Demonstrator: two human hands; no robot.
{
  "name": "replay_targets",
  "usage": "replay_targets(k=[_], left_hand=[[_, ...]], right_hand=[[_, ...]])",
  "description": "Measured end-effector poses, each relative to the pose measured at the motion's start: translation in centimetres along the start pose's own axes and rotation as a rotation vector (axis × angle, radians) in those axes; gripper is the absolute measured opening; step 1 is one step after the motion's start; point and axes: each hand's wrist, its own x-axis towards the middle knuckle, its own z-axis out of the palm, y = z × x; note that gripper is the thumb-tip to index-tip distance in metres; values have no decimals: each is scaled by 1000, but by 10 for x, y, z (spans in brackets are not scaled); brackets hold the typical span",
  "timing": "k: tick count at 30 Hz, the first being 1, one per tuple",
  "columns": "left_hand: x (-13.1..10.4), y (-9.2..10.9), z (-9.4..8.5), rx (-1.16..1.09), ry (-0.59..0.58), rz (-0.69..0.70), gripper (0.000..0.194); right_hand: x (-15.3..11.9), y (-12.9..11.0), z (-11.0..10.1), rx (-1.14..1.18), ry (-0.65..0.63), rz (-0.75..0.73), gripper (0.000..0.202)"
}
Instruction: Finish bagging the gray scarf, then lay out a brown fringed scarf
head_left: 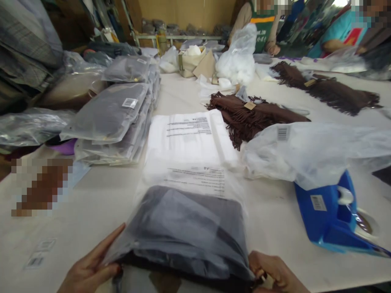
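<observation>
A clear plastic bag (186, 228) with a folded dark grey garment inside lies at the near table edge; its open flap with printed text points away from me. My left hand (91, 266) grips the bag's near left corner. My right hand (273, 272) pinches the near right corner. Beyond it lies a stack of empty white printed bags (189, 136).
Bagged grey garments (113, 118) are piled at left. Brown fringed scarves (253, 118) lie centre and far right (330, 91). A blue tape dispenser (332, 217) sits at right under loose plastic (314, 152). Other people stand across the table (91, 203).
</observation>
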Motion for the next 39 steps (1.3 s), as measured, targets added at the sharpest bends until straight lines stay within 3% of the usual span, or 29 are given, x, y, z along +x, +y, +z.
replay_targets(k=[3,6,9,15,18,20,22,23,24,26,29,31,35,39], left_hand=[[18,24,5,-45,-122,-22,78],[26,39,11,-42,-120,7,84],[26,43,17,-80,-128,2,92],[31,39,15,-33,-126,29,96],[28,34,8,287,72,221,88],[16,28,14,572,258,580,73],[-4,25,39,776,314,1083,47],[-15,24,59,817,277,1358,32],[-26,24,84,831,188,1537,21],[-42,29,137,698,93,1812,23],[-50,41,202,680,70,1859,16],[-49,47,224,687,79,1785,14],[-46,51,230,617,49,1694,8],[-48,49,227,609,-24,1797,14]], right_hand=[[18,-5,-2,-85,79,-29,33],[30,-4,-4,-102,158,-122,42],[36,-4,-6,-75,229,-169,51],[43,-11,0,87,224,-227,60],[46,-9,4,163,212,-204,60],[47,-5,5,192,203,-181,61],[47,-2,7,211,192,-167,60],[46,-1,8,220,188,-160,59],[45,-1,8,228,187,-156,58],[44,-2,9,241,190,-157,56],[41,-3,7,250,201,-173,52],[38,-1,6,248,205,-180,47],[34,7,8,441,149,-170,36],[35,12,14,660,99,-146,32]])
